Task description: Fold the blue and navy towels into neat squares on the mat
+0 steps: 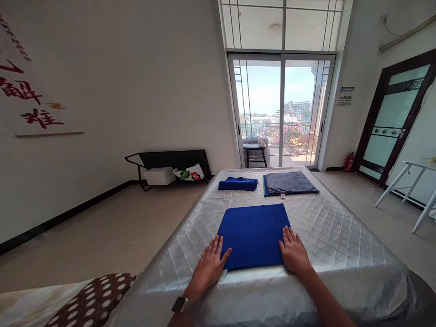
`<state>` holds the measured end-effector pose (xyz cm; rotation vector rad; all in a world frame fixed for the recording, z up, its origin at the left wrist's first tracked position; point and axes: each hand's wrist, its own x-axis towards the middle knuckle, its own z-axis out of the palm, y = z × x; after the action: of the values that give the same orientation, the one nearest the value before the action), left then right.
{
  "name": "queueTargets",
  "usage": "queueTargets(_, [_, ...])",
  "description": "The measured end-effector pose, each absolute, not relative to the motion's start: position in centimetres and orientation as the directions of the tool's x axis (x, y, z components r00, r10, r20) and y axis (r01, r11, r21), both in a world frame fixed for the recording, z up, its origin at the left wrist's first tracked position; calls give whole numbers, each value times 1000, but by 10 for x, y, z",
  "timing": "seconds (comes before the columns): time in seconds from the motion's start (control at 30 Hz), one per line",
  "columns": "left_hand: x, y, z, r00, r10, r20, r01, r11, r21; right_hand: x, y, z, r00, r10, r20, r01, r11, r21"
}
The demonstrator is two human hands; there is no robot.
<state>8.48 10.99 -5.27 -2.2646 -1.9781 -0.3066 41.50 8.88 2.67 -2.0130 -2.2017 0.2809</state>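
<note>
A blue cloth [254,236], folded into a flat rectangle, lies on the silver quilted surface of a bed [334,227]. My left hand [210,262] rests at its left edge, fingers stretched out and thumb spread over the cloth. On the opposite edge lies my right hand [294,250], flat with its fingers extended. Neither hand grips anything. A small white tag shows beside my left hand at the cloth's near left corner. Farther back are a smaller folded blue cloth [237,184] and, to its right, a grey-blue cloth [291,182] stacked on blue fabric.
A brown polka-dot blanket [93,299] is at the lower left. Against the wall stands a black rack [172,160] with white boxes [159,176]. Sliding glass doors [281,113] are beyond the bed, and a white table [418,167] is at the right.
</note>
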Motion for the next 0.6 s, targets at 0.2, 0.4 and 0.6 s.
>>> queueTargets(0.2, [99, 100, -47, 64, 957, 282, 983, -110, 150, 419, 90, 22, -91, 995, -40, 978, 82, -191])
queueTargets(0.4, [107, 96, -40, 29, 951, 307, 976, -93, 197, 416, 109, 34, -104, 991, -78, 987, 93, -129])
queueTargets(0.6, [111, 90, -28, 11, 960, 280, 976, -71, 205, 399, 154, 55, -86, 995, -58, 991, 79, -112])
